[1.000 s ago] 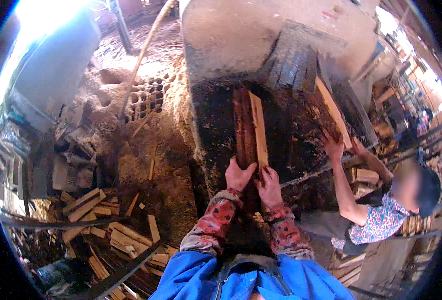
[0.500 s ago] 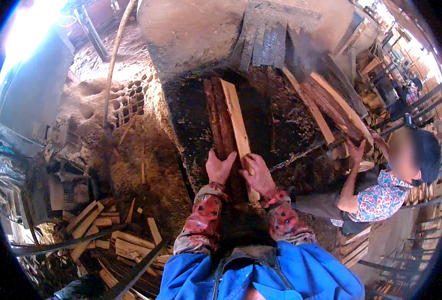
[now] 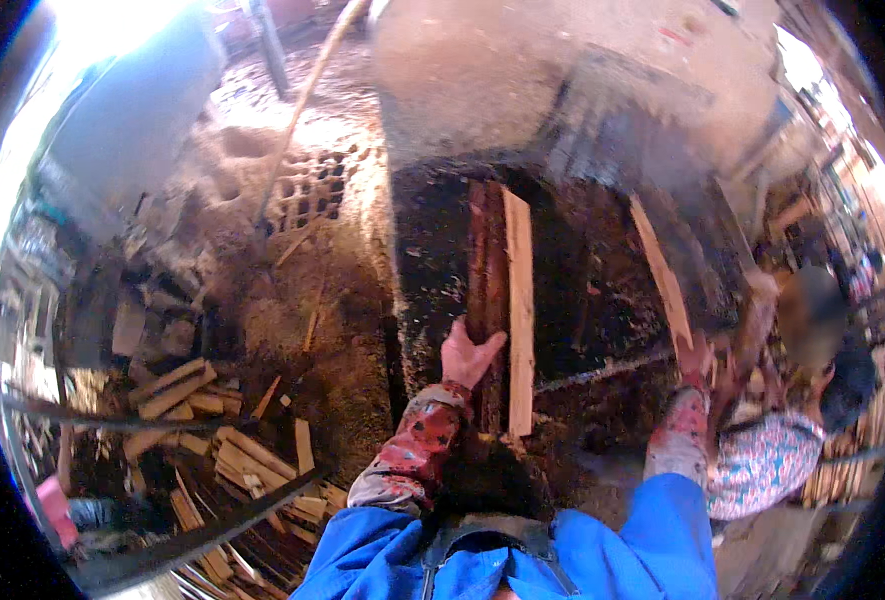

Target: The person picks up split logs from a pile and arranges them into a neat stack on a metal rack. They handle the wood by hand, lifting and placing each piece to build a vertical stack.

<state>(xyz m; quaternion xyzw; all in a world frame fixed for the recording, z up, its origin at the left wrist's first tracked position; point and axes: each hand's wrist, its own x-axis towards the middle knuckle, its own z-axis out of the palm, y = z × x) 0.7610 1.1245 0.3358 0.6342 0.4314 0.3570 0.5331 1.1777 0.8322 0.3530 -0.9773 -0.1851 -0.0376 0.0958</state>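
Observation:
In front of me a dark reddish-brown slab of wood, bark-like on top (image 3: 488,250), lies lengthwise on a blackened surface. My left hand (image 3: 473,355) grips its near part, thumb spread across the top and fingers at the left edge. Along the slab's right side lies a pale sawn board (image 3: 520,310), which neither hand touches. Farther right, my right hand (image 3: 696,357) is closed at the near end of a narrow pale wooden strip (image 3: 663,268); its fingers are partly blurred.
At the right a co-worker in a patterned shirt (image 3: 768,465) leans in, arms close to my right hand. Several wood offcuts (image 3: 253,465) are heaped at lower left, crossed by a dark metal bar (image 3: 203,530). A holed brick-like wall (image 3: 313,185) stands beyond, and smoke hangs at the back.
My right hand has let go of the pale board and moved right to the narrow strip. My left hand stays on the dark slab. The whole view has shifted.

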